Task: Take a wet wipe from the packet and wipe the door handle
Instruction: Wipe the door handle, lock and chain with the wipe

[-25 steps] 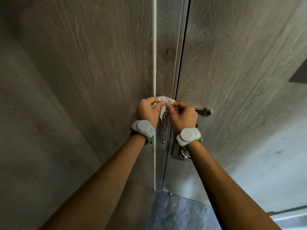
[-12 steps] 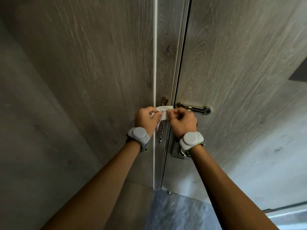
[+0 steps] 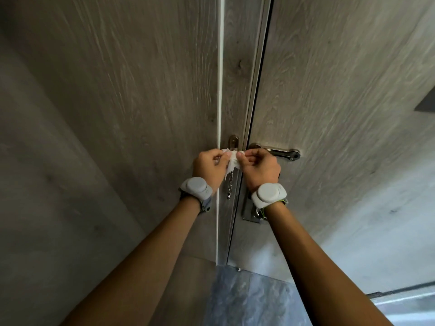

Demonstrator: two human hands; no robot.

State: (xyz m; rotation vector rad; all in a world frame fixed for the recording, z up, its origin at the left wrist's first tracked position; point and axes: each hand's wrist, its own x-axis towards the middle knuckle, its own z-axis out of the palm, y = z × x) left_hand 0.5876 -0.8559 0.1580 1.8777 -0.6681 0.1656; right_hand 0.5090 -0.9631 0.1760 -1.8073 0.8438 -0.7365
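1. Wet wipe (image 3: 231, 161), white and crumpled, is stretched between my two hands, a loose corner drooping below my fingers.
2. My left hand (image 3: 209, 167) pinches its left end between thumb and fingers; my right hand (image 3: 260, 167) pinches the right end the same way. Both are closed narrowly on the wipe, knuckles toward me, and the hands sit close together with only the bunched wipe between them.
3. Just past my right knuckles, up and to the right, lies the door handle (image 3: 279, 152): a metal lever whose long axis runs sideways, from its pivot near the door edge out to a rounded tip further right. My right hand is clearly the nearer one; its fingers nearly overlap the pivot end, though I cannot tell if they touch it.
4. Behind the wipe, between my hands, a small metal plate (image 3: 233, 140) sits on the frame, and a short chain (image 3: 230, 184) hangs down below my fingers.
5. Below my right wrist is the lock plate (image 3: 249, 211), partly hidden by the grey wrist band (image 3: 268, 195).
6. Judging by this, the wipe is out and being opened; the wiping itself is not yet begun, and it should mean a short reach rightward along the lever.
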